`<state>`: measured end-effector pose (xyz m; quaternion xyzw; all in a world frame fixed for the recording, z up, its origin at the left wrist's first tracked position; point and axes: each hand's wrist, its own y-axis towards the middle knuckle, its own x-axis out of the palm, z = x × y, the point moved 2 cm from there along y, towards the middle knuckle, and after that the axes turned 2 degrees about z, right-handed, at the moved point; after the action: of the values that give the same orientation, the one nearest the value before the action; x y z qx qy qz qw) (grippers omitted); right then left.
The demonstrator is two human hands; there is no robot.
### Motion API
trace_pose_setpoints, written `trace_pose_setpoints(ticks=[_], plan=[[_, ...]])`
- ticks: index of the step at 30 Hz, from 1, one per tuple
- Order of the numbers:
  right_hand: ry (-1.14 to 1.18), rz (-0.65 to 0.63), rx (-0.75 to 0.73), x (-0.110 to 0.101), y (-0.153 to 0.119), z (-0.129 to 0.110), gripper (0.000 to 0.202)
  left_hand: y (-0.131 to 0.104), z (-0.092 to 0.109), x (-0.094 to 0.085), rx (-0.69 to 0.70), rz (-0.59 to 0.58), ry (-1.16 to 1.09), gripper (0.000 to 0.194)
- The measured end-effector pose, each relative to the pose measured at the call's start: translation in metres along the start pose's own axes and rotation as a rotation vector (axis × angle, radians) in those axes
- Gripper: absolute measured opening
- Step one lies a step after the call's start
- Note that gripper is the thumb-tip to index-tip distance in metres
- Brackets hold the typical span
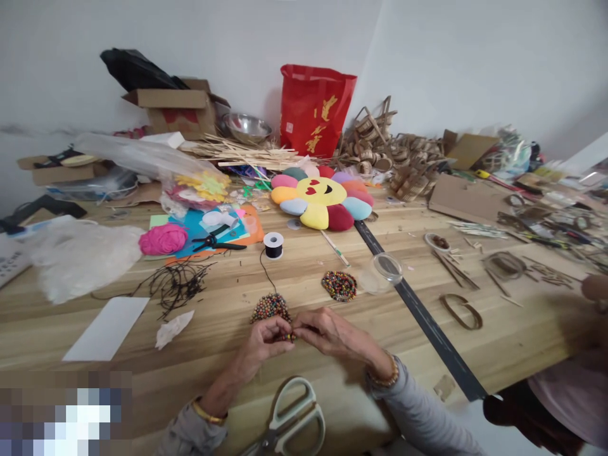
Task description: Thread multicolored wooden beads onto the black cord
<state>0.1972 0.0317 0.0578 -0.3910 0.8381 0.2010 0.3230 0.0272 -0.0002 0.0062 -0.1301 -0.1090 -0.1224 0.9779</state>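
Observation:
A piece of multicoloured beadwork (270, 307) lies on the wooden table, its near end between my hands. My left hand (266, 339) pinches that near edge between thumb and fingers. Close against it, my right hand (327, 332) has its fingertips pinched together at the same spot; whatever they hold is too small to make out. From the beadwork a black cord runs up to a white spool of black cord (273, 246). A coiled string of coloured beads (339, 286) rests beyond my right hand. White-handled scissors (294, 418) lie just below my hands.
Tangled black cords (178, 285), a white card (107, 328) and pink yarn (164, 239) lie to the left. A flower cushion (323, 196) and red bag (313, 111) are behind. A dark strip (427, 316) crosses the table at right, near another person's sleeve (570, 399).

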Motion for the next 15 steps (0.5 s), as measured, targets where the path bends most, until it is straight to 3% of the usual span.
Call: trace_pose_setpoints(ticks=[8, 15], plan=[[-0.052, 0.025, 0.025, -0.0014, -0.0015, 0.0049, 0.017, -0.0014, -0.0002, -0.0064, -0.033, -0.065, -0.032, 0.036], [-0.021, 0.06, 0.002, 0.0013, 0.0004, 0.0017, 0.015, 0.0012, -0.0026, -0.009, 0.013, -0.05, -0.023, 0.029]])
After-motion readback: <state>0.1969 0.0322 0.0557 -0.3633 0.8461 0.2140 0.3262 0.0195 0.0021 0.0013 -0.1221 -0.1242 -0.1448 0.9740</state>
